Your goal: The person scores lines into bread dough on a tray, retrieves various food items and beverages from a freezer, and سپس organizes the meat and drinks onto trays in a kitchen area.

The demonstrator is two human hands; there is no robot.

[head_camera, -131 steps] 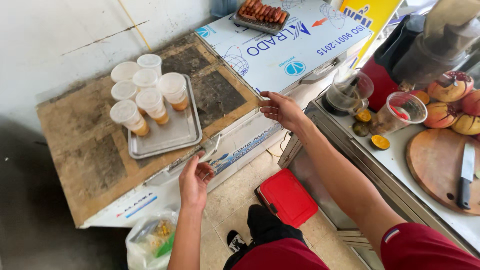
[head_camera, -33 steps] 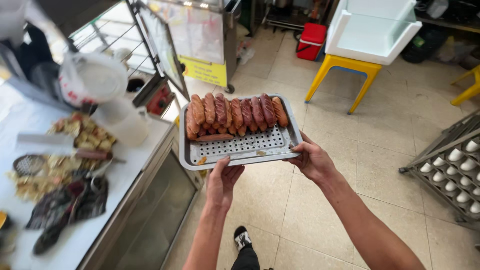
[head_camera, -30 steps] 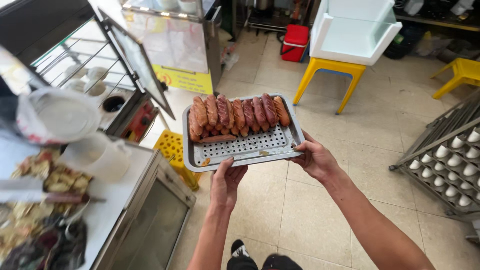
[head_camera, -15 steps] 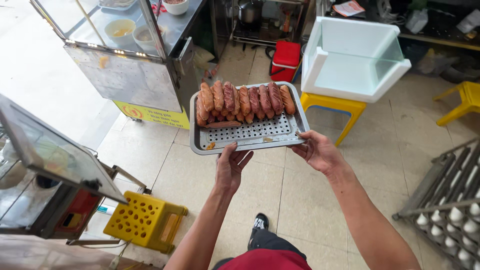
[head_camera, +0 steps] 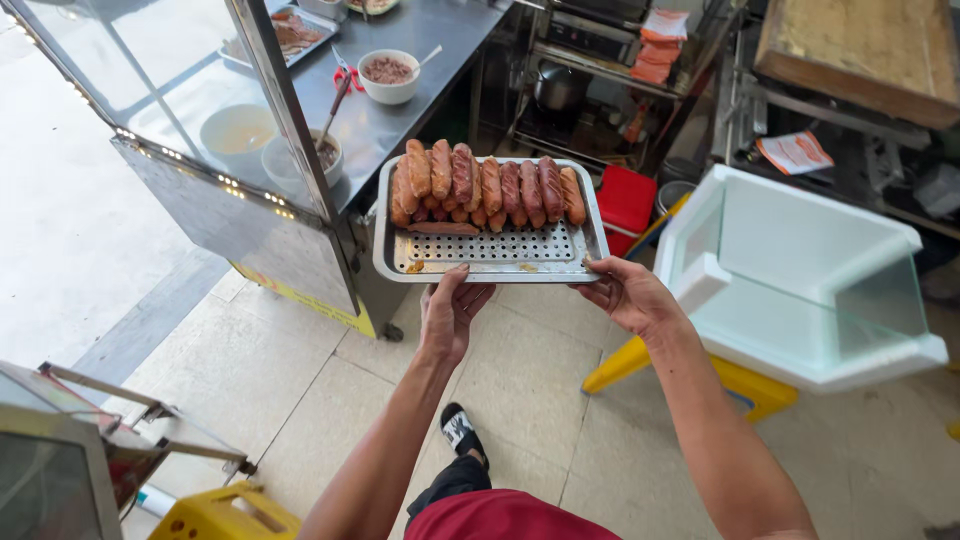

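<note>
Two hands carry one perforated metal tray [head_camera: 490,255] of grilled sausages [head_camera: 487,190].

You hold the tray in the air over the tiled floor [head_camera: 300,400]: your left hand [head_camera: 452,312] supports the near edge with its fingers curled against it, and your right hand [head_camera: 632,293] pinches the near right corner. This looks like the carrying step; setting it down calls for a level tray. Ahead stands a steel table [head_camera: 420,90] with bowls [head_camera: 388,75], and at the right a white foam box [head_camera: 800,280] on a yellow stool.

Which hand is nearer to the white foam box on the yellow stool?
Right. The right hand grips the metal tray's near right corner, beside the white foam box; the left hand supports the tray's middle edge, farther away.
</note>
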